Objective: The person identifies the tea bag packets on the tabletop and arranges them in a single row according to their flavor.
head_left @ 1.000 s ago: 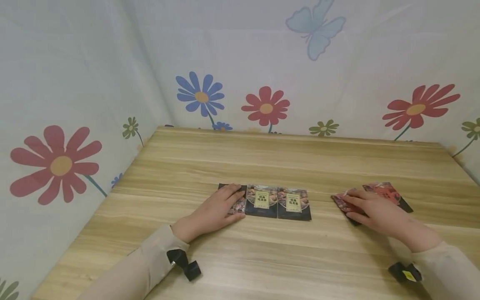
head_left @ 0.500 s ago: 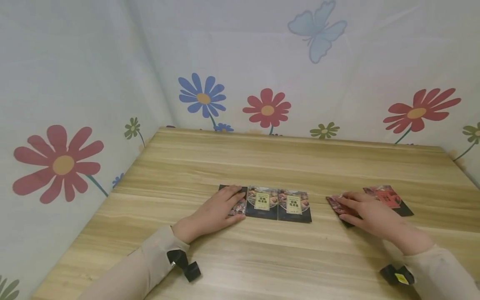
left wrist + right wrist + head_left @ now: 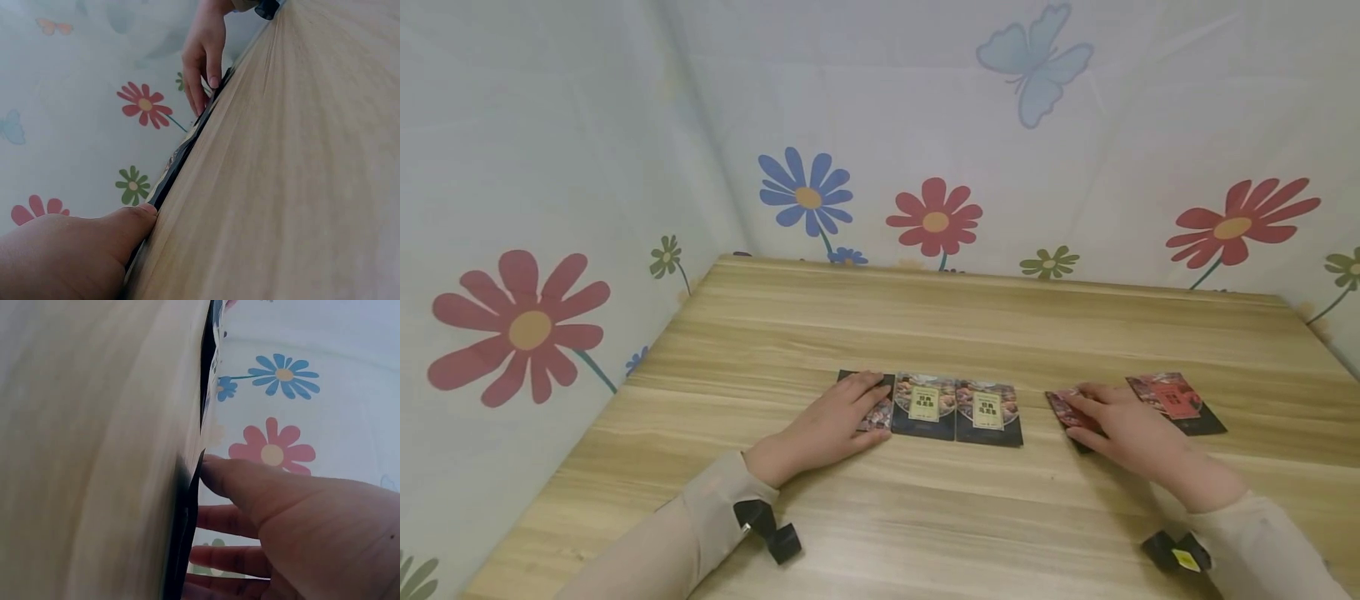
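Observation:
Three flat tea sachets lie side by side in a row in the head view. My left hand [image 3: 820, 427] rests on the leftmost sachet [image 3: 878, 415], covering much of it. Beside it lie a middle sachet [image 3: 923, 427] and a right-hand sachet [image 3: 990, 432], both with pale green labels. To the right of the row, my right hand [image 3: 1138, 435] presses from above on a dark, reddish sachet [image 3: 1062, 407], with its label hidden. In the right wrist view, the thumb [image 3: 228, 478] touches that sachet's raised edge, with the fingers spread beyond.
A red-labelled sachet [image 3: 1180, 402] lies askew just beyond my right hand. Everything lies on a wood-grain table [image 3: 970, 317]. A white curtain [image 3: 880, 92] printed with flowers stands behind and to the left. Each wrist carries a black camera.
My right hand has slid the reddish sachet to the left over the table, nearer the row and away from the red-labelled one. The left hand has stayed in place.

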A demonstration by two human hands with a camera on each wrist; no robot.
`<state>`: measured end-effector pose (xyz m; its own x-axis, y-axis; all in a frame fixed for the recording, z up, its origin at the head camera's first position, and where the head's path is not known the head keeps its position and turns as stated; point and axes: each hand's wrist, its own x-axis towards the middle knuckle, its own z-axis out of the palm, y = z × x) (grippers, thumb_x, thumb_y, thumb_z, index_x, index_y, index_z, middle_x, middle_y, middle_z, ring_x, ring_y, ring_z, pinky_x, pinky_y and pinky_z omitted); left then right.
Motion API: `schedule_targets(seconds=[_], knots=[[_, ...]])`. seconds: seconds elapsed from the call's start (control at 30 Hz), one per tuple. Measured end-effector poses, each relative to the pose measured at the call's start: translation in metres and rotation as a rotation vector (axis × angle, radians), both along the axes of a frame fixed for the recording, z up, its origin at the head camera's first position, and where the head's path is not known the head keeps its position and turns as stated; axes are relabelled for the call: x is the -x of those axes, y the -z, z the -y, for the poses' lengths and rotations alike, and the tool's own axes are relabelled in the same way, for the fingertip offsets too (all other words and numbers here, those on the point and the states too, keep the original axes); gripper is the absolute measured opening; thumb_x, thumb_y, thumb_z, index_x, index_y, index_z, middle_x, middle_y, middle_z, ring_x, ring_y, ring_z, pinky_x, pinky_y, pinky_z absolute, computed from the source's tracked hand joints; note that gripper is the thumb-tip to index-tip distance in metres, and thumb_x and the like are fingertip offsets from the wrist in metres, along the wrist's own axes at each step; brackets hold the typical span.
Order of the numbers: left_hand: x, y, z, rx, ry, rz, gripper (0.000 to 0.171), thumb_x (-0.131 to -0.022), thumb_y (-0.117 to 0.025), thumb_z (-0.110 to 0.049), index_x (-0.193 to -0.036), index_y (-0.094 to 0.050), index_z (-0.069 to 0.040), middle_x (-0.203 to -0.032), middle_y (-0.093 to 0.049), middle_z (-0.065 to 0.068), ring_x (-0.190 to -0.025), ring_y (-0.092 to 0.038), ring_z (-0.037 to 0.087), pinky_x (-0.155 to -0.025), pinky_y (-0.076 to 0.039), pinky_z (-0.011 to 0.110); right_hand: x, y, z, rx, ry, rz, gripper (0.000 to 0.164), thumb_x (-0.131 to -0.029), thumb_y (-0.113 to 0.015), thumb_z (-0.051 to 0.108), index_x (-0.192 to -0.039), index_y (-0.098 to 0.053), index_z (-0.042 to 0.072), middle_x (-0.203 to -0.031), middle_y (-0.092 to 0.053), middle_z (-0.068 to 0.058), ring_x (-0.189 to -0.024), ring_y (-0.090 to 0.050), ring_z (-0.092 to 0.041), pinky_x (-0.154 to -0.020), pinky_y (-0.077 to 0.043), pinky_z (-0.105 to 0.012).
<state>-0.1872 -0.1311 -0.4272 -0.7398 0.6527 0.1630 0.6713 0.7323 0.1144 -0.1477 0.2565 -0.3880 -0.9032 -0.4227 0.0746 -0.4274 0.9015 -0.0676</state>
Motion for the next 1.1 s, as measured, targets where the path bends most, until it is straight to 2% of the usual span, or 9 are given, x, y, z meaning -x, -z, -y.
schedule_targets(seconds=[0.3,0.63,0.9,1.1], knots=[[0.001,0.000,0.001,-0.004,0.000,-0.004,0.067,-0.088,-0.044,-0.054,-0.136,-0.040,-0.008,-0.144,-0.034,0.011,-0.134,-0.031,0.027,-0.112,-0.026,0.041,-0.001,0.005,0.012,-0.016,0.009,-0.086,0.049,-0.084,-0.061,0.034,-0.123,-0.056,0.005,-0.118,-0.055,-0.024,-0.106,-0.052,-0.043,-0.090,-0.041,-0.057],[0.003,0.001,0.001,-0.003,0.013,-0.034,0.068,-0.087,-0.045,-0.055,-0.135,-0.041,-0.007,-0.142,-0.036,0.012,-0.132,-0.033,0.027,-0.111,-0.027,0.041,-0.003,0.009,0.016,-0.033,0.051,-0.078,0.054,-0.085,-0.058,0.039,-0.127,-0.052,0.006,-0.120,-0.054,-0.022,-0.109,-0.050,-0.042,-0.090,-0.040,-0.056],[0.000,-0.001,-0.001,-0.005,0.005,-0.010,0.067,-0.087,-0.045,-0.054,-0.135,-0.040,-0.007,-0.143,-0.035,0.013,-0.133,-0.032,0.028,-0.111,-0.027,0.042,-0.004,0.011,0.019,-0.046,0.064,-0.108,0.056,-0.085,-0.053,0.048,-0.129,-0.051,0.013,-0.118,-0.055,-0.018,-0.107,-0.051,-0.037,-0.088,-0.042,-0.053],[0.001,-0.001,-0.001,-0.002,-0.001,-0.005,0.067,-0.087,-0.045,-0.054,-0.135,-0.040,-0.008,-0.143,-0.035,0.012,-0.133,-0.032,0.028,-0.112,-0.026,0.041,-0.003,0.017,0.022,-0.004,0.061,-0.118,0.057,-0.086,-0.051,0.050,-0.130,-0.050,0.013,-0.118,-0.054,-0.017,-0.108,-0.049,-0.035,-0.090,-0.042,-0.052]])
